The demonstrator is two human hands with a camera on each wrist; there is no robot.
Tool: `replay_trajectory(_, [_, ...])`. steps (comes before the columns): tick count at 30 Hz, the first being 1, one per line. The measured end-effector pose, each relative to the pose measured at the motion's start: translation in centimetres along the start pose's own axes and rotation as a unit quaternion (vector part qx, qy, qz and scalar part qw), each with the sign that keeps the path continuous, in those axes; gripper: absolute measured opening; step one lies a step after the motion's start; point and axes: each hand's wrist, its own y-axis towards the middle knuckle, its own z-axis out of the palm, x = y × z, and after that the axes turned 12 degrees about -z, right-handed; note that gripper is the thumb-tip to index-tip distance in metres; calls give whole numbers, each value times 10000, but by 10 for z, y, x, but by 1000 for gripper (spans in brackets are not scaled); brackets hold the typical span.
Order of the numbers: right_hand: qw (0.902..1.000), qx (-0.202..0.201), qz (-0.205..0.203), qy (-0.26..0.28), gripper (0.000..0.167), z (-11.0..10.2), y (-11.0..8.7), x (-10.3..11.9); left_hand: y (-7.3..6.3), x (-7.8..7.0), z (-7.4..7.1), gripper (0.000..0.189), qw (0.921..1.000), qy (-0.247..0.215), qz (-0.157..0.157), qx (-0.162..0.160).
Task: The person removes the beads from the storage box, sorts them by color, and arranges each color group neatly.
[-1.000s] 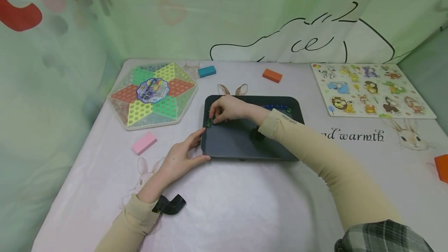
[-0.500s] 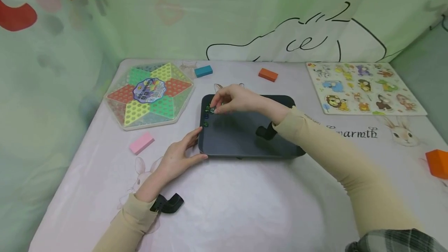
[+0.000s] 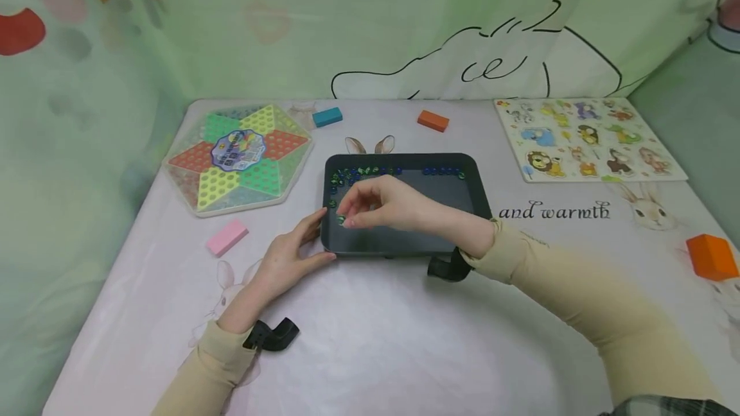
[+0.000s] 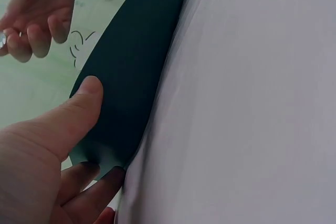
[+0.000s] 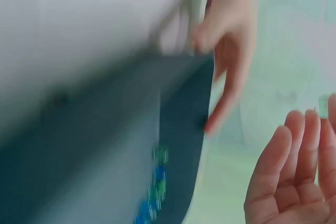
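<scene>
A dark grey rectangular tray (image 3: 405, 246) lies on the table, with green and blue glass marbles (image 3: 370, 171) in its far left part and along its far edge. My left hand (image 3: 286, 259) grips the tray's near left corner, thumb at the front wall and fingers at the left side. Over the tray's left half, my right hand (image 3: 393, 204) pinches a green marble (image 3: 341, 219) between thumb and fingertips. In the left wrist view, the left thumb (image 4: 86, 98) lies against the tray wall. The right wrist view is blurred, with a row of marbles (image 5: 155, 192) along one wall.
A hexagonal Chinese checkers board (image 3: 238, 159) lies left of the tray, with a pink block (image 3: 227, 237) in front of it. Blue (image 3: 327, 117) and orange (image 3: 433, 121) blocks lie behind. An animal puzzle board (image 3: 584, 140) and a larger orange block (image 3: 712, 257) are at the right.
My right hand has drawn back from the marbles at the tray's far left, toward the near side, with a green marble between its fingertips. The left hand has stayed at the corner.
</scene>
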Motion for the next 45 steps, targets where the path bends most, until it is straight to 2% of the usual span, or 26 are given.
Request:
replay_trajectory(10, [9986, 79, -96, 510, 15, 51, -24, -2, 3, 4, -1, 74, 9993, 222, 246, -175])
replay_trajectory(16, [9976, 75, -102, 684, 15, 68, -31, -10, 5, 2, -3, 74, 9995, 220, 163, -182])
replay_trajectory(20, [9975, 70, 40, 699, 14, 76, -33, -20, 7, 2, -3, 74, 9996, 236, 94, -102])
replay_trajectory(23, [9983, 71, 145, 558, 13, 81, -35, -27, 8, 2, -3, 75, 9997, 221, 103, -45])
replay_trajectory(28, [9999, -44, 100, -87, 11, 84, -36, -35, 9, 1, -3, 75, 9997, 192, 124, 4])
replay_trajectory(34, [9970, -136, 56, -762, 8, 87, -34, -38, 8, 2, -3, 74, 9997, 226, 97, 28])
replay_trajectory(45, [9925, 84, 170, -1210, 7, 92, -31, -38, 4, 3, -2, 75, 9997, 224, 86, 36])
